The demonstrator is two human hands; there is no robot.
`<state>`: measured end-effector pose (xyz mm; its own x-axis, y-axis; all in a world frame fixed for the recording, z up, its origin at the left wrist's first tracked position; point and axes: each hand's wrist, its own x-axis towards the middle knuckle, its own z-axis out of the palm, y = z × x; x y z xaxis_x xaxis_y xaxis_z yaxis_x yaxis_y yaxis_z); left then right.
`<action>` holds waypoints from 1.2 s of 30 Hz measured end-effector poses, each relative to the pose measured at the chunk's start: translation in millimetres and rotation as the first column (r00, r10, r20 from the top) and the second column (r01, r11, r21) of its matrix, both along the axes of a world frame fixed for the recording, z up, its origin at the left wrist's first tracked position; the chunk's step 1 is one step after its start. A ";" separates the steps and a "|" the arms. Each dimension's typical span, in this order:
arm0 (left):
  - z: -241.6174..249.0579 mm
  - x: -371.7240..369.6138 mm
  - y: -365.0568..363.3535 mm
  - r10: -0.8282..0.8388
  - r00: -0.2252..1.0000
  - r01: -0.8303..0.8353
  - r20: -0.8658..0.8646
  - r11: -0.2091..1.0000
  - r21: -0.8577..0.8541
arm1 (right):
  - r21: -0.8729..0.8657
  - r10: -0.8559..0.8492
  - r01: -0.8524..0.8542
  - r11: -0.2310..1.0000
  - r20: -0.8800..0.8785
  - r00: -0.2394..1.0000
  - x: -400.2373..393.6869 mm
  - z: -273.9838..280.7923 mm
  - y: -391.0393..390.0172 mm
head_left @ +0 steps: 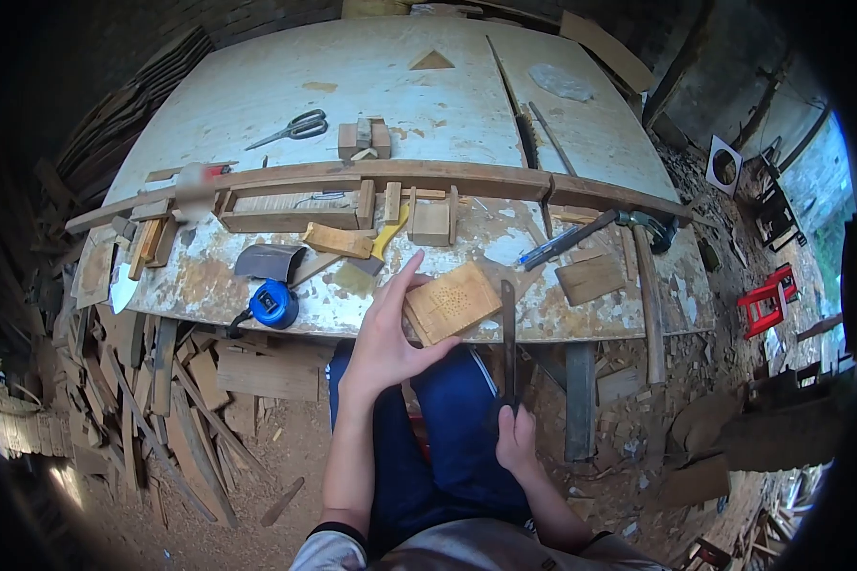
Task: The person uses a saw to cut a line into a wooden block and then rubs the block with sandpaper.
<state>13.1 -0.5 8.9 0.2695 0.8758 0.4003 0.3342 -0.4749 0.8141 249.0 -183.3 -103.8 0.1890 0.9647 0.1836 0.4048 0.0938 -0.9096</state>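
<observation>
In the head view, the left hand point(383, 333) is curved around the left side of a wooden block point(454, 303), thumb along its near edge and index finger stretched out past its far corner. The block, its upper face marked with a cluster of small dots, is tilted at the front edge of the tabletop point(200, 295); whether it rests there or is lifted cannot be told. The right hand point(517, 438) is closed around the lower end of a dark narrow tool point(508, 333), which points away from the body, just beside the block's right end. A blue tape measure point(274, 305) sits left of the left hand, near a dark curved sheet point(269, 261). Farther right lie a blue cutter point(548, 249) and a hammer point(648, 295), its handle reaching over the front edge. Scissors point(305, 126) lie beyond a long wooden strip point(438, 174).
</observation>
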 end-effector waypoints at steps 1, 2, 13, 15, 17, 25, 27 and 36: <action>-2.5 0.1 0.1 0.010 0.999 -0.009 0.033 1.000 -0.022 | -0.033 -0.010 0.011 0.999 0.043 0.999 -2.6 13.3 3.3; -4.7 0.3 -0.2 0.016 0.999 -0.016 0.034 1.000 0.002 | -0.065 -0.018 0.024 0.998 0.087 0.996 -5.4 26.4 6.0; -4.4 -1.5 -2.3 0.018 0.999 -0.019 0.045 1.000 0.023 | -0.121 -0.029 0.061 0.991 0.246 0.969 -6.2 11.8 17.7; -6.4 -0.5 -3.0 0.031 0.998 -0.031 0.060 0.999 0.012 | -0.158 -0.014 0.056 0.986 0.252 0.967 -4.5 12.7 17.6; -7.5 0.1 -2.7 0.035 0.997 -0.036 0.070 0.999 0.007 | -0.165 0.002 0.042 0.985 0.254 0.967 -0.6 12.6 13.5; -6.7 1.2 -1.5 0.047 0.997 -0.048 0.067 0.999 0.008 | -0.184 0.047 0.010 0.983 0.303 0.952 8.6 11.3 16.7; -5.8 2.4 -3.6 0.045 0.996 -0.043 0.076 0.999 -0.019 | -0.209 0.074 -0.013 0.978 0.289 0.955 18.2 6.8 14.6; -6.4 3.0 -0.4 0.079 0.995 -0.079 0.058 0.997 0.000 | -0.288 0.112 -0.029 0.957 0.275 0.955 26.4 10.7 14.1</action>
<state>16.1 -0.9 2.5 0.1759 0.8924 0.4156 0.3236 -0.4511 0.8318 275.3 -169.3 -93.1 0.0979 0.9936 -0.0571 0.6526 -0.1075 -0.7500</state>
